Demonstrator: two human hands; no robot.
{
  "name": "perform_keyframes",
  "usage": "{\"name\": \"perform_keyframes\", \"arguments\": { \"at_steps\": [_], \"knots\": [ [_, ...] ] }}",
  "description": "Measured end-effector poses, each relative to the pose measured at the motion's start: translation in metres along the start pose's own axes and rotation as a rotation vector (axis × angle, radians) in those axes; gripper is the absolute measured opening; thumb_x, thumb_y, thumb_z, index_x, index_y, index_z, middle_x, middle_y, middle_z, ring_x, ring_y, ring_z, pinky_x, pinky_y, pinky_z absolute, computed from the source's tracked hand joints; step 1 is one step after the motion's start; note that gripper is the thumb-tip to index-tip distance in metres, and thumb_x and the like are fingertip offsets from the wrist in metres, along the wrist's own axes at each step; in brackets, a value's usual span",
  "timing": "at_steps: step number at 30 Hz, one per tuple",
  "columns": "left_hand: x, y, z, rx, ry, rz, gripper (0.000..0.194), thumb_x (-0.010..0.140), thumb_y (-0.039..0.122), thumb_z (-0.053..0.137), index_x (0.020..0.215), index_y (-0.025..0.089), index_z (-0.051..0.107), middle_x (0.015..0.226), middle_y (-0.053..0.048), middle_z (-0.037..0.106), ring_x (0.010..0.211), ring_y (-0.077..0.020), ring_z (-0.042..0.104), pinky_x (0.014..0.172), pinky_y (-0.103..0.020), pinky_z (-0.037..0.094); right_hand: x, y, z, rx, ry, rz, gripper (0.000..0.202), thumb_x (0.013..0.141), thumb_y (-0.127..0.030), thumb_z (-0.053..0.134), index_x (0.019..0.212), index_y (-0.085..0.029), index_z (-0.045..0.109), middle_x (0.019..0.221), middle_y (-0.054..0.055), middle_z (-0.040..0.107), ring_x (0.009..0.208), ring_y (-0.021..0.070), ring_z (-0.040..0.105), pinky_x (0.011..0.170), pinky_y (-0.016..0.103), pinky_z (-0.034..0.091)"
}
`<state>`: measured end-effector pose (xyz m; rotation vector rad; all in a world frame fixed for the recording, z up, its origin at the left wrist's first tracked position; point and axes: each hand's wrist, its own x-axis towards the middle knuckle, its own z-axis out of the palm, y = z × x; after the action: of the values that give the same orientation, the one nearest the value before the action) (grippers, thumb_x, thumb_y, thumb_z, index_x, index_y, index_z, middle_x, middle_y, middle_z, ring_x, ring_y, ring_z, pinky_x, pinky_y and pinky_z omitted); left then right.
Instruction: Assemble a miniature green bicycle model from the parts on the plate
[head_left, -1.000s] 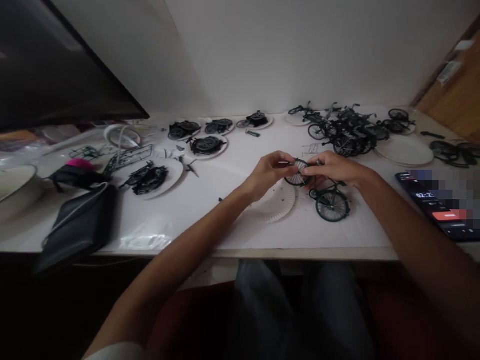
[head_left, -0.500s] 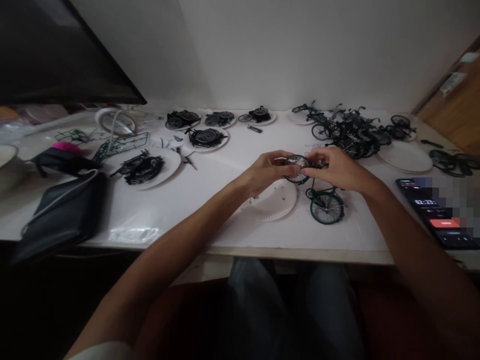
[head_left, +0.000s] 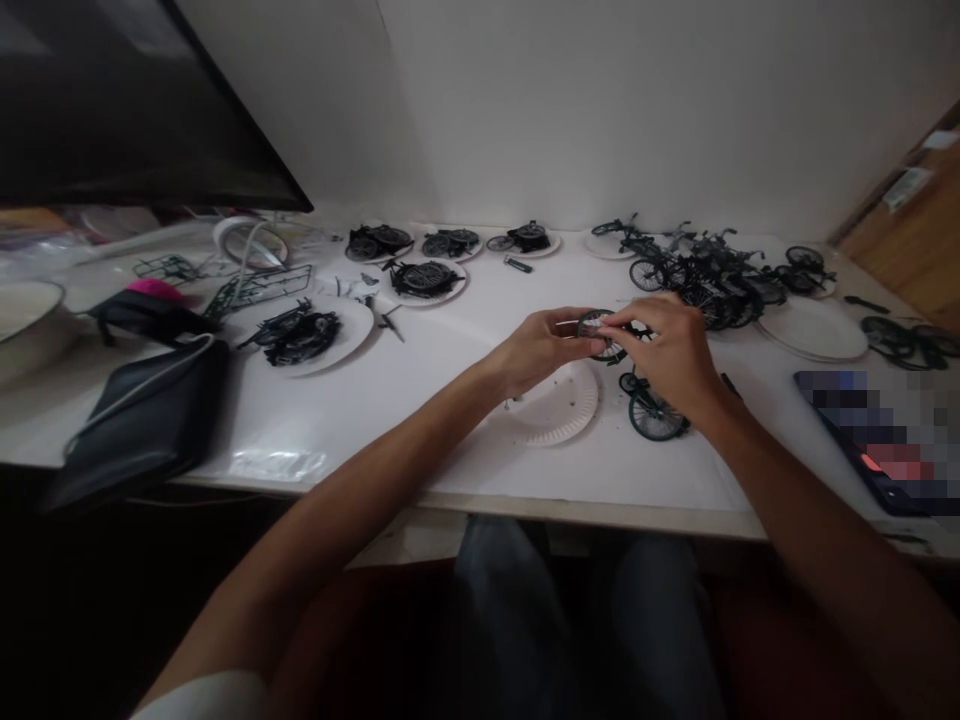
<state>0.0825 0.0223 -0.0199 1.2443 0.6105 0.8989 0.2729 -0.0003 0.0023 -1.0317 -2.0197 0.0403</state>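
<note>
My left hand [head_left: 541, 350] holds the rim of a small dark spoked wheel [head_left: 604, 336] between thumb and fingers. That wheel belongs to a dark green model bicycle [head_left: 657, 412], whose other wheel points toward the table's front edge. My right hand [head_left: 667, 345] is closed in a pinch at the middle of the held wheel; whatever is between its fingertips is too small to make out. Below my left hand lies a white paper plate [head_left: 555, 410] with a few tiny parts on it.
Finished-looking model bicycles [head_left: 697, 265] are heaped at the back right, beside stacked plates [head_left: 814, 325]. Plates of dark parts [head_left: 304, 335] stand left and behind. A phone [head_left: 862, 440] lies right, a black pouch [head_left: 150, 410] left, near a bowl [head_left: 30, 330].
My right hand has turned and moved over the wheel, its fingertips now pinched at the hub. The held wheel is tilted differently. The whole view has shifted slightly.
</note>
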Motion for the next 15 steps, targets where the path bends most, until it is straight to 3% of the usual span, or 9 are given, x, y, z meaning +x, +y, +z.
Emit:
{"name": "perform_keyframes", "arguments": {
  "at_steps": [5, 15],
  "knots": [
    [0.002, -0.004, -0.004, 0.007, -0.019, 0.055, 0.041, 0.071, 0.010, 0.083, 0.110, 0.015, 0.072, 0.096, -0.009, 0.075, 0.093, -0.0193, 0.070, 0.095, -0.041, 0.052, 0.000, 0.002, -0.003, 0.097, 0.006, 0.153, 0.007, 0.085, -0.027, 0.072, 0.081, -0.025, 0.077, 0.089, 0.003, 0.078, 0.087, 0.0229, 0.070, 0.080, 0.036, 0.053],
    [0.005, -0.011, -0.004, 0.083, 0.029, 0.149, 0.048, 0.072, 0.029, 0.086, 0.116, 0.015, 0.073, 0.111, -0.012, 0.074, 0.098, -0.0222, 0.069, 0.092, -0.039, 0.055, 0.000, 0.000, -0.004, 0.123, -0.004, 0.254, 0.009, 0.084, -0.031, 0.072, 0.084, -0.024, 0.078, 0.092, 0.003, 0.079, 0.085, 0.0235, 0.073, 0.078, 0.034, 0.055]
  ]
}}
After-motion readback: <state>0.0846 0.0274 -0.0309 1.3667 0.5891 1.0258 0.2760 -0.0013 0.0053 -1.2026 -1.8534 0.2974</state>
